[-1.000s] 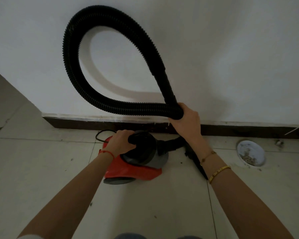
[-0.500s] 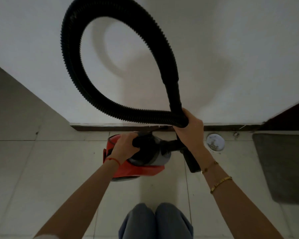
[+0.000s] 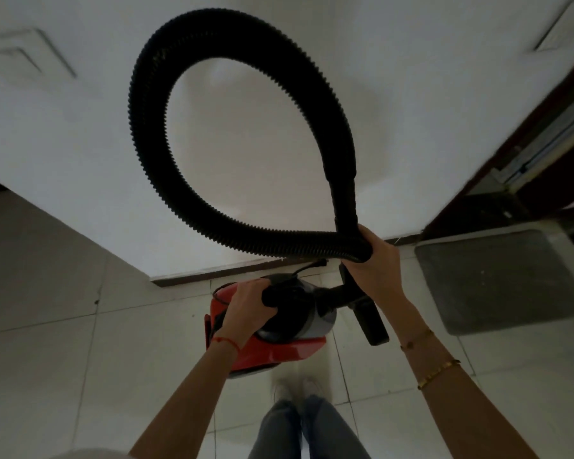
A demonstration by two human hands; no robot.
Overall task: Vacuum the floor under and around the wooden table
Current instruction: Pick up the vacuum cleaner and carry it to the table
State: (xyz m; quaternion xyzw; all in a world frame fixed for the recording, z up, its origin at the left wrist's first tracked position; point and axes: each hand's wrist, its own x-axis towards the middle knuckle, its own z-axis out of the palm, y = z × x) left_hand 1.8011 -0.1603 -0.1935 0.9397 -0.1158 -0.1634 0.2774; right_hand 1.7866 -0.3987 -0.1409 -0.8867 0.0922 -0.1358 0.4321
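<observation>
Red vacuum [image 3: 272, 346] came up off the floor [image 3: 80, 342], my left grip [image 3: 249, 309] wrapped around its handle, my right grip [image 3: 375, 263] clenching the looped hose [image 3: 153, 127]. I'd risen from a crouch; mat [image 3: 497, 276] now right. No table visible, so carrying came first.
</observation>
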